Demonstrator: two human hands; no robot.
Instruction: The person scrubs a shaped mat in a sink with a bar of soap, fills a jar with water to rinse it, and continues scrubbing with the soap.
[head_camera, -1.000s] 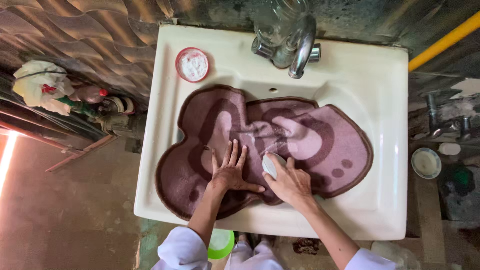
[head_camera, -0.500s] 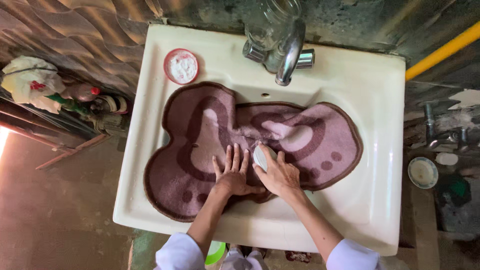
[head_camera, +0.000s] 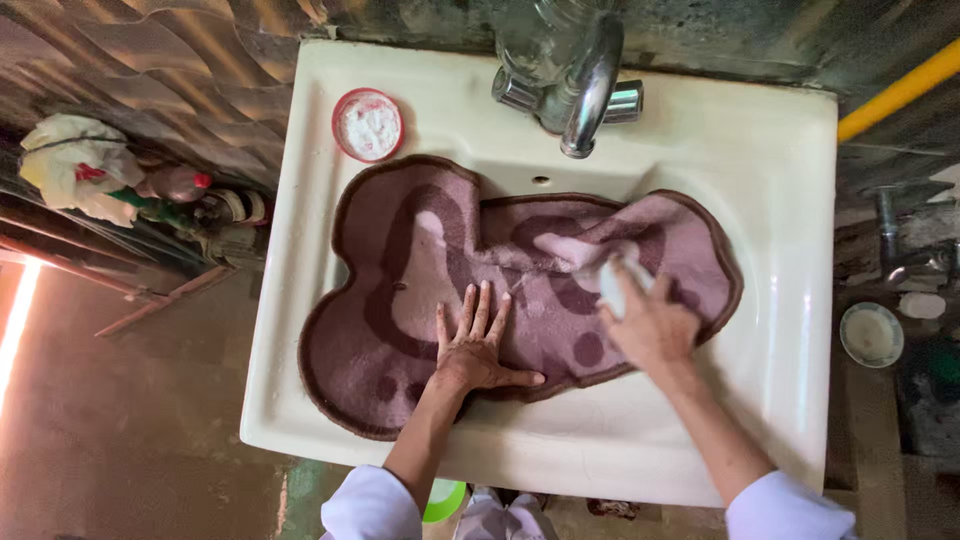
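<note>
Purple mat (head_camera: 430, 260) lies draped across the cream sink (head_camera: 760, 200), covering most of the basin. Long axis runs roughly 8 to 2 o'clock: one lobe at the lower left, the other toward the sink's right side. Brown border all round, darker curved bands and dots on the pile.

Left hand (head_camera: 474, 345) lies flat, fingers spread, pointing to 12 o'clock, palm pressing the mat's middle; grasping nothing.

Right hand (head_camera: 652, 322) is clenched around a white bar of soap (head_camera: 612, 283), held against the mat's right lobe, at about 3 o'clock from the left hand. The mat is bunched up just beyond it.

Chrome tap (head_camera: 585, 85) at 12 o'clock. Red-rimmed dish of white powder (head_camera: 368, 124) sits on the sink rim at 11 o'clock. Small bowl (head_camera: 871, 334) off to 3 o'clock, outside the sink.
</note>
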